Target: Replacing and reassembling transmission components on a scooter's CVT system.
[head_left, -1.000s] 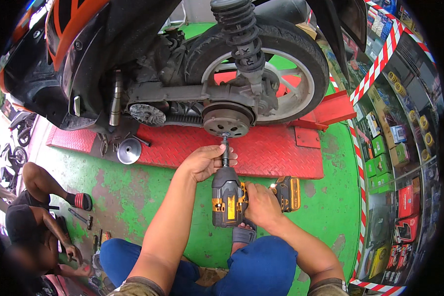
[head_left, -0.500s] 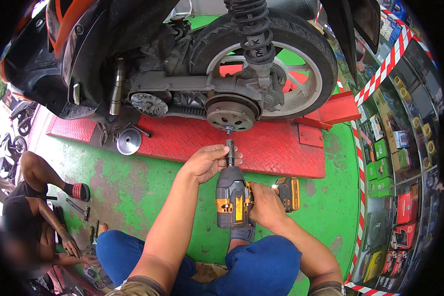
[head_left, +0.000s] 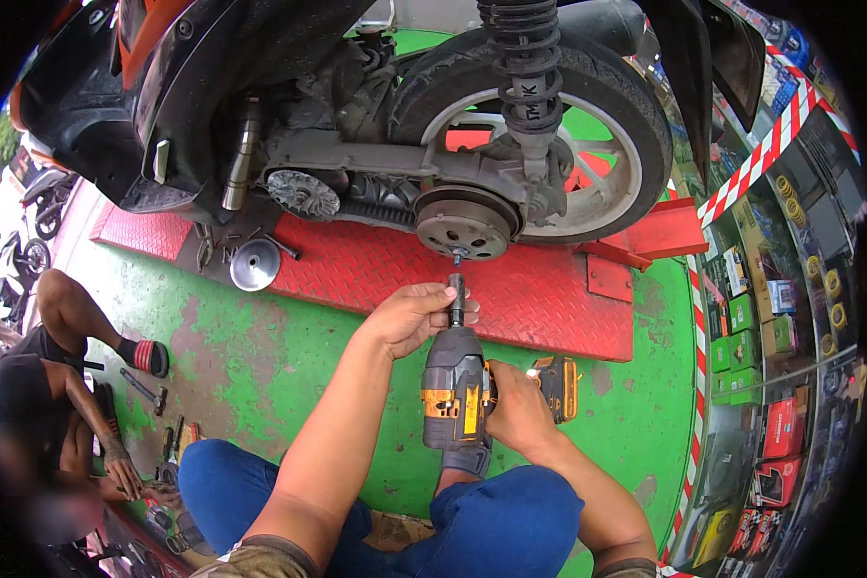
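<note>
My right hand [head_left: 520, 409] is wrapped round the grip of a yellow and black cordless impact wrench [head_left: 453, 376]. A long dark socket [head_left: 456, 297] on its nose is pinched between the thumb and fingers of my left hand [head_left: 414, 318]. The socket points at the shaft end [head_left: 458, 256] in the middle of a round clutch bell [head_left: 460, 229], with a small gap between them. Left of the bell, a drive belt [head_left: 380, 214] runs from a finned pulley [head_left: 303, 194] on the scooter's uncovered engine side.
The scooter's rear wheel [head_left: 653, 144] stands over a red tread-plate platform [head_left: 376, 279]. A silver dish-shaped part [head_left: 254, 265] and small tools lie at its left. Another person [head_left: 43, 395] sits at lower left near a hammer [head_left: 144, 390]. A glass display case [head_left: 742, 385] curves along the right.
The scooter and platform have shifted slightly right and down in view. Both hands keep their hold on the wrench and socket. The other person's hand has moved slightly.
</note>
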